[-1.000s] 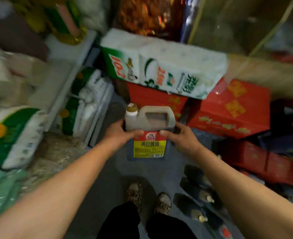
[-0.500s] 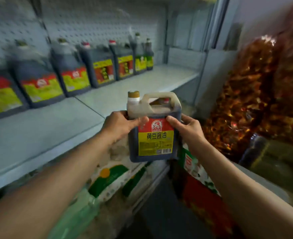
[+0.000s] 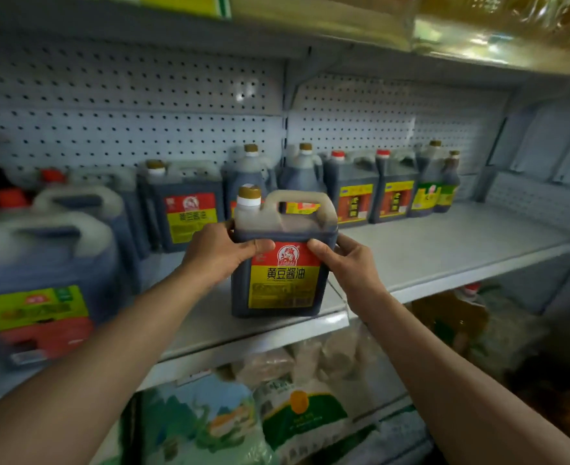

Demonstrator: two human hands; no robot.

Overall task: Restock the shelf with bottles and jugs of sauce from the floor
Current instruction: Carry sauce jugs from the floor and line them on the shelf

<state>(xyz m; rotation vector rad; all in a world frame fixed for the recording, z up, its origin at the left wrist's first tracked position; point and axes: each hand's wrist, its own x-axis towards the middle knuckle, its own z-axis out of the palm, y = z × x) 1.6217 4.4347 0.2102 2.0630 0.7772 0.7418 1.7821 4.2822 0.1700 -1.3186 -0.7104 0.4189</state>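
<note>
A dark soy sauce jug (image 3: 282,256) with a gold cap, a moulded handle and a red-and-yellow label stands upright at the front edge of the grey shelf (image 3: 444,253). My left hand (image 3: 221,251) grips its left shoulder, thumb across the front. My right hand (image 3: 345,263) grips its right side, thumb on the label's top corner. Whether the jug's base rests on the shelf or hovers just above it is unclear.
A row of sauce jugs (image 3: 189,209) and bottles (image 3: 431,182) lines the pegboard back of the shelf; larger jugs (image 3: 45,273) crowd the left. Bare shelf lies to the right. Rice bags (image 3: 297,421) sit on the shelf below, an upper shelf (image 3: 344,45) overhead.
I lifted the jug from the floor in both hands, turned to the shelf and brought it up to the shelf's front edge. The grip of both hands is unchanged.
</note>
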